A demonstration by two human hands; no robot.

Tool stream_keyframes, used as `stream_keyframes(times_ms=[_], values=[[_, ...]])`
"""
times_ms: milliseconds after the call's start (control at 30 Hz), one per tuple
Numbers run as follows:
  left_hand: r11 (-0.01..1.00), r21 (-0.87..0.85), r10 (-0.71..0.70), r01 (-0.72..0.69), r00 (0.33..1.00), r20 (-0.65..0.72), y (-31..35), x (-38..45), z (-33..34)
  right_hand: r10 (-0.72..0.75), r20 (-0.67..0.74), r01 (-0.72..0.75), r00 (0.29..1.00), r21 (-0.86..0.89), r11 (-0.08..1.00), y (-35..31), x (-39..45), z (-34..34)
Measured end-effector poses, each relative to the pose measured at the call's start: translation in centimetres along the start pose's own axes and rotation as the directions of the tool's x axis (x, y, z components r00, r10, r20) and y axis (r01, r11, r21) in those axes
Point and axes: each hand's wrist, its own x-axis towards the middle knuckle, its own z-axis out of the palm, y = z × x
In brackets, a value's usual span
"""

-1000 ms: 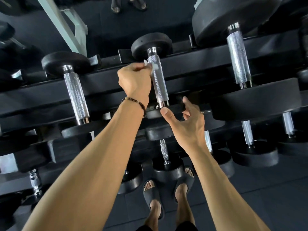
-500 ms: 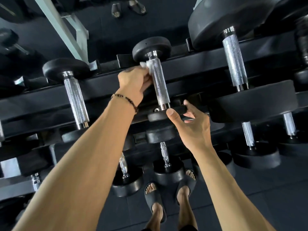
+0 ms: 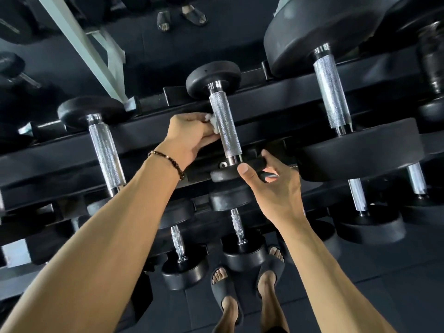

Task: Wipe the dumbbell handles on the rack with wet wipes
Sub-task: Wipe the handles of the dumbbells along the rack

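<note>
A gym: a black rack [image 3: 276,92] full of dumbbells [image 3: 336,97] and a dark rubber floor [image 3: 396,284] below.

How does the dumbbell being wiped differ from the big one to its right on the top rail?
The middle dumbbell has small heads; the right dumbbell has far larger ones. The left hand presses a wet wipe to the middle handle; the right one is untouched. Both have knurled silver handles.
</note>
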Motion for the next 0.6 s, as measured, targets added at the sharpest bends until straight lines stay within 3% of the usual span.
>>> stream_keyframes(times_ms=[100, 133, 167, 233, 300, 333, 433, 533, 600], values=[[0.946, -0.325, -0.027, -0.015, 0.992, -0.124, 1.6, 1.7, 0.8, 0.026, -0.001, -0.026, 1.000, 0.031, 0.999, 0.1, 0.0, 0.2], [0.936, -0.351, -0.034, -0.014, 0.991, -0.131, 1.9, 2.0, 1.1, 0.035, -0.006, -0.034, 0.999, 0.044, 0.998, 0.1, 0.1, 0.2], [0.951, -0.308, -0.031, 0.000, 0.995, -0.095, 1.8, 1.7, 1.2, 0.041, -0.008, -0.041, 0.999, 0.055, 0.998, 0.2, 0.3, 0.0], [1.000, -0.023, -0.012, 0.013, 0.998, 0.059, 0.6, 0.1, 0.8, 0.044, -0.011, -0.043, 0.999, 0.078, 0.996, 0.3, 0.4, -0.3], [0.947, 0.320, -0.042, -0.015, 0.984, 0.173, -1.3, -1.5, -0.3, 0.042, -0.006, -0.041, 0.999, 0.083, 0.996, 0.3, 0.5, -0.6], [0.912, 0.411, -0.059, -0.024, 0.980, 0.189, -2.1, -1.8, -0.9, 0.040, 0.001, -0.040, 0.999, 0.085, 0.996, 0.2, 0.6, -0.6], [0.918, 0.393, -0.019, -0.052, 0.984, 0.175, -2.7, -2.2, -0.9, 0.037, 0.009, -0.038, 0.999, 0.089, 0.995, 0.1, 0.5, -0.6], [0.993, 0.108, 0.042, -0.053, 0.994, 0.102, -1.9, -1.0, 0.1, 0.027, 0.012, -0.027, 1.000, 0.085, 0.996, 0.0, 0.5, -0.5], [0.991, 0.134, -0.006, -0.015, 0.988, 0.157, -1.6, -0.5, 0.3, 0.024, 0.006, -0.025, 1.000, 0.076, 0.997, 0.1, 0.5, -0.5]])
